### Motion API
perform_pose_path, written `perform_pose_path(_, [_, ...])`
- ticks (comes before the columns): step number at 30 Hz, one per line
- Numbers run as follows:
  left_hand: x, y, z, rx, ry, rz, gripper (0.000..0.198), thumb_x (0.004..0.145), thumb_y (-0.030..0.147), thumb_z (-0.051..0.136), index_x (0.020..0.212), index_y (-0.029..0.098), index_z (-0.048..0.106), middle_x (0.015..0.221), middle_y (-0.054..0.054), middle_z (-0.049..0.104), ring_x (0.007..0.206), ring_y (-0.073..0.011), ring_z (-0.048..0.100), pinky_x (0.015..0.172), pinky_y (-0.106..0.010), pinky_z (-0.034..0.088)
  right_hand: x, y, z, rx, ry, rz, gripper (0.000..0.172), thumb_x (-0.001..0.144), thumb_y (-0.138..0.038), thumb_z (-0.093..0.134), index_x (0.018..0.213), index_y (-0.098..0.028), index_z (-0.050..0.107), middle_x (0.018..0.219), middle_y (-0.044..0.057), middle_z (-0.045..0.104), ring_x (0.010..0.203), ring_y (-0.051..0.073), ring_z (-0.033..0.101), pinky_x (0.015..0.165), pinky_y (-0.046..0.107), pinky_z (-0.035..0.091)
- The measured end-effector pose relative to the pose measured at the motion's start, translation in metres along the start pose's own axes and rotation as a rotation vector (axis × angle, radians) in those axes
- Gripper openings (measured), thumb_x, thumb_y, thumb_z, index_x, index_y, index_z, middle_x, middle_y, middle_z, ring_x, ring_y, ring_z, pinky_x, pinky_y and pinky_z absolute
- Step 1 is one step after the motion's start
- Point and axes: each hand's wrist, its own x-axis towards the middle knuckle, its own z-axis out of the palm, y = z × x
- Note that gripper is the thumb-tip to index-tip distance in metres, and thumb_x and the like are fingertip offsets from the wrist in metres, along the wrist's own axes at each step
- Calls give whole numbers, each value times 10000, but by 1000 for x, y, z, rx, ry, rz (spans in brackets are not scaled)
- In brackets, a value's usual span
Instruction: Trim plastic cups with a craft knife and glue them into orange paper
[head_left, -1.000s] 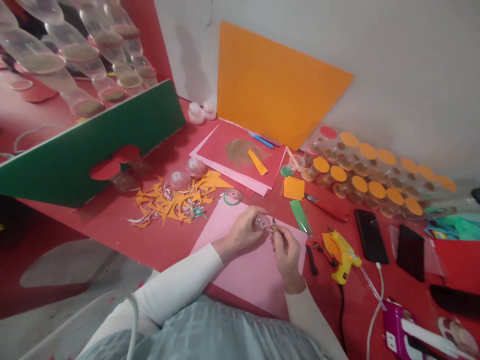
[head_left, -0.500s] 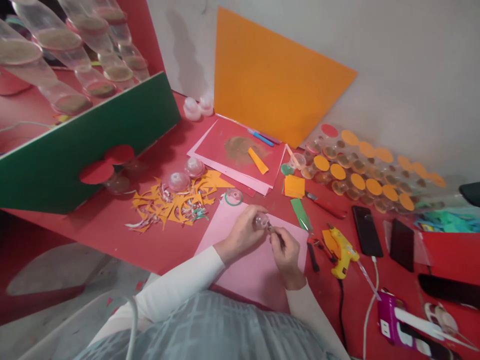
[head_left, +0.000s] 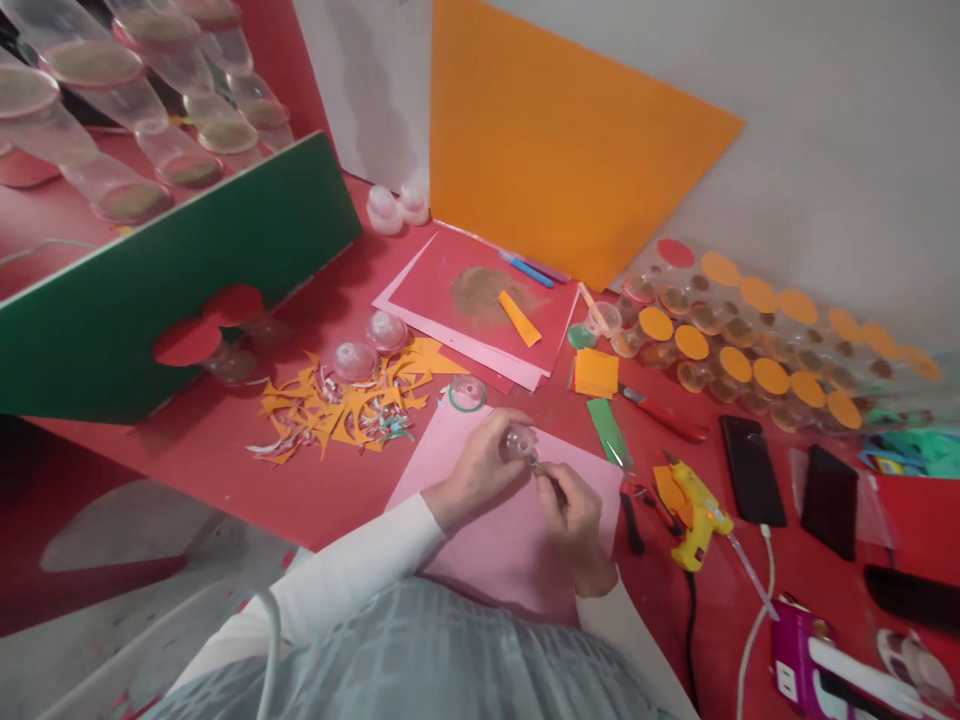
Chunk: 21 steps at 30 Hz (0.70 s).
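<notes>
My left hand is closed around a small clear plastic dome-shaped piece, held above a pink sheet. My right hand pinches a thin, dark-tipped tool whose tip meets the dome's edge; most of the tool is hidden in the fingers, so its kind does not show. Just beyond the hands, a clear dome with a green rim lies at the sheet's far edge. Two more clear domes sit by a heap of orange and white paper scraps.
A yellow glue gun, phones and a red cutter lie at right. Behind them stand rows of orange-topped plastic pieces. A green board rises at left, and an orange sheet leans on the wall.
My view has shifted slightly, moving things at right further right. Both hands keep their hold, with the right hand's tool still at the dome's edge.
</notes>
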Motion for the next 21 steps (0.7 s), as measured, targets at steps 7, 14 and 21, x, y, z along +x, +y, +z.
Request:
perform_pose_path(7, [1,2,1,-31,8,-37,344,697,81,625,1020,198,592,923,-29,721,799,-160,691,722,-275,545,4,-7,-3,-36,-35,-74,220,949,-188,460,806,-211,626,635,-3,630,538,135,580,532,236,445])
perform_pose_path(14, [-1,0,1,-7,-8,-21,303,726,123,648,1015,200,597,907,-26,713,784,-160,676,720,-279,542,5,-9,-3,-32,-51,-77,202,949,-176,456,870,-211,638,650,-5,634,549,141,587,537,238,446])
perform_pose_path(21, [-2,-1,3,49,-30,-12,323,714,92,640,1011,207,588,889,-20,706,735,-150,652,702,-276,533,7,-11,-4,-11,-52,-49,202,949,-197,454,857,-214,633,652,0,647,556,144,609,537,236,458])
